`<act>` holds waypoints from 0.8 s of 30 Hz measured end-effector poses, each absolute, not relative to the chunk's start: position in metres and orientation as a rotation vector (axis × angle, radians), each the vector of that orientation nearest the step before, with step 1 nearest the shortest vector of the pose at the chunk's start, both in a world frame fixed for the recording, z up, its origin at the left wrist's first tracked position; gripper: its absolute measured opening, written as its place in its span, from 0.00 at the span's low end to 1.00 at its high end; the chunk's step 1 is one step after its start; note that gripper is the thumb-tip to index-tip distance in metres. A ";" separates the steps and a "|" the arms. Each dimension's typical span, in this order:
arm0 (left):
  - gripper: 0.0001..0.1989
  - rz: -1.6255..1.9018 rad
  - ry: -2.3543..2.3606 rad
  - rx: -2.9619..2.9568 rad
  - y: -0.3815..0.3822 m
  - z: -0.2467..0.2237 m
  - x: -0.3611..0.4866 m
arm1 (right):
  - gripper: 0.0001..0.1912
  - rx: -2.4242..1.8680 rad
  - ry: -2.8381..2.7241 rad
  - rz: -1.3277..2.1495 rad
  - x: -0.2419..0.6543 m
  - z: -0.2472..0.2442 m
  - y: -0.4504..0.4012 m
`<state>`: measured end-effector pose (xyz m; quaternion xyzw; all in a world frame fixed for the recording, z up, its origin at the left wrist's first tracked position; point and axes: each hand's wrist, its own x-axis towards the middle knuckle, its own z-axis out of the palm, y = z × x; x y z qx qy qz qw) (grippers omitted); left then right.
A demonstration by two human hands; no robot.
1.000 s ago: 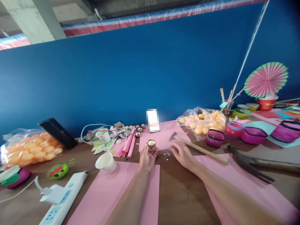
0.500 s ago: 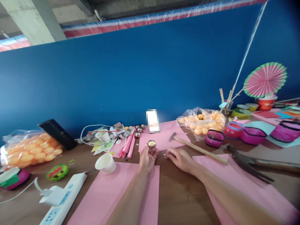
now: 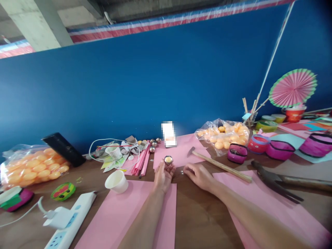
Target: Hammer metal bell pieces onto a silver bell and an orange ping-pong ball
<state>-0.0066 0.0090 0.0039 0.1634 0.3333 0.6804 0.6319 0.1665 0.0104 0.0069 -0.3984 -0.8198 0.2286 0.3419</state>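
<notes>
My left hand (image 3: pixel 163 176) holds up a small silver cup with an orange half ball inside it (image 3: pixel 168 159), pinched at its fingertips above the brown table (image 3: pixel 197 214). My right hand (image 3: pixel 198 175) rests low on the table just right of it, fingers curled toward some tiny shiny bits (image 3: pixel 182 171); whether it grips one I cannot tell. A wooden-handled hammer (image 3: pixel 220 165) lies just beyond the right hand. Pink paper sheets (image 3: pixel 121 218) lie under both forearms.
A white paper cup (image 3: pixel 117 181) lies tipped at left, near a white power strip (image 3: pixel 67 224). Bags of orange balls (image 3: pixel 31 166) (image 3: pixel 225 135) sit at left and right. Magenta drum shapes (image 3: pixel 280 149), a claw hammer (image 3: pixel 280 181), and a paper fan (image 3: pixel 293 88) are at right.
My right hand moved left from the hammer handle and dropped to the table by the tiny shiny bits. The left hand held still with the silver cup.
</notes>
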 end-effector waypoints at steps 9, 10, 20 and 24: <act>0.07 1.559 0.757 0.394 0.008 0.005 -0.005 | 0.07 -1.055 -2.141 0.585 0.172 0.008 0.013; 0.07 1.558 0.754 0.397 0.008 0.004 -0.005 | 0.07 -1.062 -2.127 0.578 0.171 0.008 0.012; 0.14 1.499 0.695 0.549 0.004 0.003 -0.001 | 0.08 -1.021 -1.905 0.738 0.171 0.012 0.016; 0.17 1.438 0.670 0.588 0.002 0.004 0.001 | 0.08 -1.022 -1.854 0.780 0.170 0.010 0.018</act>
